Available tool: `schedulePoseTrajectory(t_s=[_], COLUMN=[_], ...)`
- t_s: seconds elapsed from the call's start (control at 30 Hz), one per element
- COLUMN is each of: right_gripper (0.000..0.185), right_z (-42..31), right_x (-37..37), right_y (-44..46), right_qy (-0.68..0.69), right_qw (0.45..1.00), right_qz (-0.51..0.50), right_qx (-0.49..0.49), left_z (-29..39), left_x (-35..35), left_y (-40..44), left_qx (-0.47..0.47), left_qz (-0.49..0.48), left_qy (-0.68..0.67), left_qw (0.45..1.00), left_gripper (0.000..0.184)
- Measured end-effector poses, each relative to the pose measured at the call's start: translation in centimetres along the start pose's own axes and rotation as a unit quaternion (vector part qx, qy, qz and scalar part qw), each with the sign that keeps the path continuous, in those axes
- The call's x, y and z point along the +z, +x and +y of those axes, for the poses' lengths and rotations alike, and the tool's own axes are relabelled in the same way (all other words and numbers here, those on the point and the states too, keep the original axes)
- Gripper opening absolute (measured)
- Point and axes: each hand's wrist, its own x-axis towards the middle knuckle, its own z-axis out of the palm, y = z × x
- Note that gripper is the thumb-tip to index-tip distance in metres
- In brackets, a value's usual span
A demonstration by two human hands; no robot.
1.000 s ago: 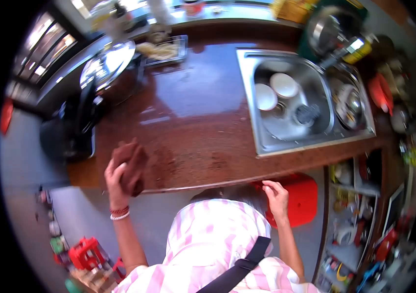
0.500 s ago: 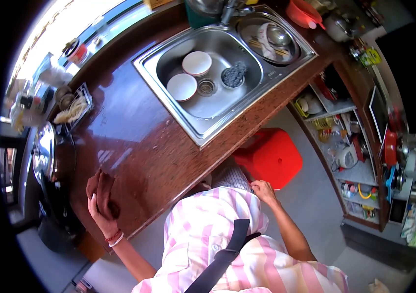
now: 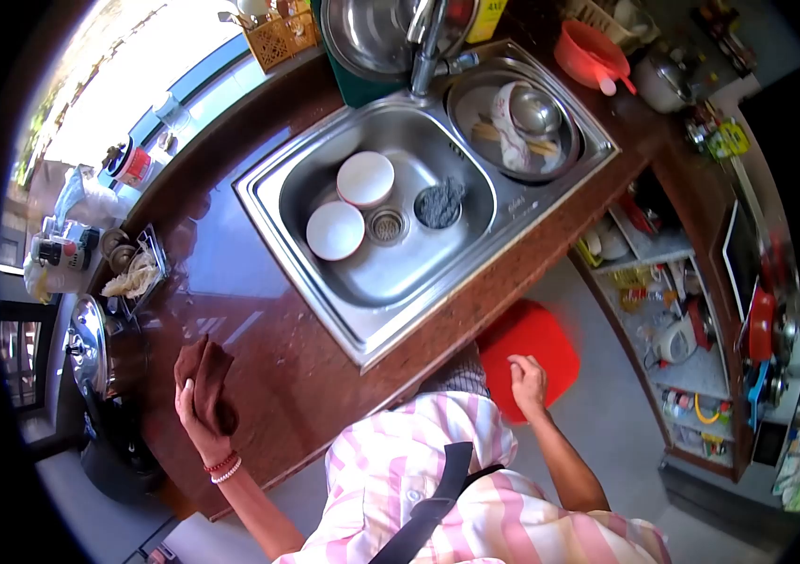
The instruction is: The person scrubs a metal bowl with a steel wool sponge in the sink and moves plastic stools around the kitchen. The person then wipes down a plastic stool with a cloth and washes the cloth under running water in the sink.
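My left hand (image 3: pixel 195 420) is closed on a crumpled brown cloth (image 3: pixel 204 376) at the left end of the dark red countertop (image 3: pixel 278 376). Part of the cloth hangs over the fingers. Loosely curled, my right hand (image 3: pixel 529 383) hovers in front of a red plastic stool (image 3: pixel 546 348), away from the counter, and I see nothing in it. Inside the steel sink (image 3: pixel 372 282) sit two stacks or single white bowls, one bowl (image 3: pixel 365 179) behind the other bowl (image 3: pixel 335 230). A small bowl holding a grey scouring pad (image 3: pixel 439 203) is right of the drain.
The side basin holds a steel pan (image 3: pixel 475 99) with a ladle (image 3: pixel 534 111) and chopsticks. A faucet (image 3: pixel 426 56) rises behind the sink. A red colander (image 3: pixel 593 54) stands at the back right. Left are a wire basket (image 3: pixel 141 273) and a lidded pot (image 3: pixel 90 343). Open shelves (image 3: pixel 691 348) line the right.
The view has tilted, so the sink appears lower. My right hand has moved away from my waist and out over the stool. My left hand keeps the cloth at nearly the same spot.
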Motion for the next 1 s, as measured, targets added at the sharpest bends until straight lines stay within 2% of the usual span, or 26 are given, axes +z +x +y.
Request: schedulePoseTrajectory(t_s=[0.1,0.17,0.23,0.3,0.33,0.37,0.43,0.5,0.53,0.63,0.67,0.8,0.9,0.93,0.97,1.0], right_gripper=[0.015,0.013,0.011,0.012,0.015,0.020,0.025,0.025,0.026,0.029,0.030,0.026,0.022,0.020,0.018,0.016], right_z=[-1.2,-2.2,-5.7,-10.4,-14.7,-17.1,-21.4,-20.9,-20.1,-19.1,-18.6,-17.5,-18.2,-18.1,-17.7,-18.1], right_x=[-4.0,-6.4,-7.5,-8.6,-8.4,-8.5,-7.8,-3.6,-1.9,-1.5,-1.6,-1.7,-3.2,-3.3,-2.4,-2.1], right_y=[9.5,17.4,26.2,34.5,41.5,44.4,48.5,53.8,55.4,56.5,56.4,55.6,51.9,50.5,49.2,47.4], right_qy=[0.031,0.022,0.101,0.049,0.113,0.111,0.059,0.063,0.065,0.025,0.009,0.016,0.064,0.044,0.059,0.050], right_qw=[0.997,0.996,0.988,0.968,0.945,0.949,0.965,0.933,0.915,0.928,0.944,0.938,0.958,0.959,0.942,0.944], right_qz=[0.057,0.045,0.041,0.084,0.082,0.029,-0.031,-0.008,0.005,-0.057,-0.065,-0.019,0.055,0.046,0.044,-0.026], right_qx=[-0.044,-0.077,-0.111,-0.230,-0.298,-0.295,-0.255,-0.354,-0.399,-0.368,-0.323,-0.347,-0.274,-0.275,-0.327,-0.324], left_z=[-2.4,-3.7,-2.9,-4.7,-6.4,-6.8,-7.3,-7.9,-7.8,-8.0,-8.5,-10.0,-10.9,-11.1,-11.2,-10.7], left_x=[6.3,13.5,22.4,28.2,30.4,32.8,36.3,39.0,40.0,41.9,42.1,42.8,43.1,43.2,43.3,43.7], left_y=[1.6,2.1,3.3,4.9,7.1,7.6,8.6,9.5,10.0,11.6,12.3,14.4,15.7,16.1,16.5,16.7], left_qx=[0.001,-0.020,-0.059,-0.009,0.027,0.067,0.072,0.136,0.123,0.090,0.081,0.066,0.066,0.060,0.053,0.076], left_qz=[0.014,0.047,-0.160,-0.200,-0.227,-0.218,-0.216,-0.192,-0.192,-0.192,-0.193,-0.208,-0.207,-0.209,-0.215,-0.211], left_qy=[-0.009,0.024,0.058,0.161,0.347,0.359,0.340,0.319,0.324,0.322,0.317,0.266,0.249,0.252,0.255,0.325], left_qw=[1.000,0.998,0.984,0.966,0.910,0.905,0.913,0.918,0.918,0.922,0.925,0.939,0.944,0.943,0.941,0.919], left_gripper=[0.041,0.038,0.033,0.032,0.028,0.027,0.030,0.031,0.031,0.030,0.030,0.026,0.023,0.023,0.023,0.025])
